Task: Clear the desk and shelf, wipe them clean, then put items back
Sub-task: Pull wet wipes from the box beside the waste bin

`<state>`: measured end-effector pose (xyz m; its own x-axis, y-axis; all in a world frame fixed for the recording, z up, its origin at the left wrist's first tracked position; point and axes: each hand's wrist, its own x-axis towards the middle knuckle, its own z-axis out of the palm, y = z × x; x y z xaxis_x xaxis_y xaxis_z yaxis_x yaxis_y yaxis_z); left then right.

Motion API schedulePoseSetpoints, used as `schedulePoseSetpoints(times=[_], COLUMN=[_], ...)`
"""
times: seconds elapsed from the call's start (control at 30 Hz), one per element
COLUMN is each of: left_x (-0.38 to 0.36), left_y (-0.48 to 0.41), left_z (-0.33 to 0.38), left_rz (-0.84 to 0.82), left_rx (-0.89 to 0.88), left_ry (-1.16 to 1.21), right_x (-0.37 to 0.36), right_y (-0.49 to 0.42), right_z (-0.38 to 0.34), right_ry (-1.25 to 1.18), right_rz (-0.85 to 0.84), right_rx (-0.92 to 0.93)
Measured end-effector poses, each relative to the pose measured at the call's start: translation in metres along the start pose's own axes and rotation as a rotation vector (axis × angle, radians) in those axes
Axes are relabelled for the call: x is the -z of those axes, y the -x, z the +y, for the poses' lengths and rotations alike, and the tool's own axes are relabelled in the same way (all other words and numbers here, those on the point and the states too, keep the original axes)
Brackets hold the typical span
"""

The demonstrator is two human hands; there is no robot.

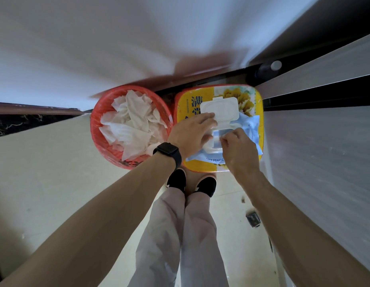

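Blur smears the whole upper part of the view: a pale surface with a brownish streak across it cannot be made out. A dark round fitting with a white disc (271,67) sits in the black gap at the upper right, too soft to identify. On the cream tiled floor (45,162) to the right lies a small dark object (253,219), too small to tell what it is.

The blue soft pack of wet wipes (250,129) lies on top of a yellow square tin with blue Chinese characters and a flower print (256,100). Both hands cover much of the pack, so its printed label is cut off to a few letters at the near edge. Its white plastic flip lid (219,108) stands thrown back, away from the person.

The left hand (192,131), with a black smartwatch (168,154) on the wrist, lies flat with straight fingers across the lid's hinge and the pack, pressing down and gripping nothing. The right hand (240,148) has its fingers curled, and thumb and fingertips pinch a bit of white wipe (221,138) at the pack's opening; the opening itself is mostly hidden beneath the hands.

Just left of the tin, touching or nearly so, stands a round red plastic mesh basket (97,129), filled with crumpled white tissues (134,125) that hide its bottom.

Below the hands, a pair of black shoes (176,181) and pale trouser legs (180,235) stand right before the tin.
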<state>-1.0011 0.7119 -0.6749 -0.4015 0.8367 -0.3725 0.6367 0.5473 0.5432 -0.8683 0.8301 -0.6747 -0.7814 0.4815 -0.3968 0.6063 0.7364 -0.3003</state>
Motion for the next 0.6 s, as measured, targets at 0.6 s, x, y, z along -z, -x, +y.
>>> schedulePoseSetpoints(times=[0.6], left_x=[-0.025], left_y=[0.008], left_z=[0.009], left_rz=[-0.013], left_rx=[0.036], left_ry=[-0.141], right_x=[0.031], right_y=[0.027], right_z=[0.005], right_ry=[-0.288], right_rz=[-0.027], right_rx=[0.185])
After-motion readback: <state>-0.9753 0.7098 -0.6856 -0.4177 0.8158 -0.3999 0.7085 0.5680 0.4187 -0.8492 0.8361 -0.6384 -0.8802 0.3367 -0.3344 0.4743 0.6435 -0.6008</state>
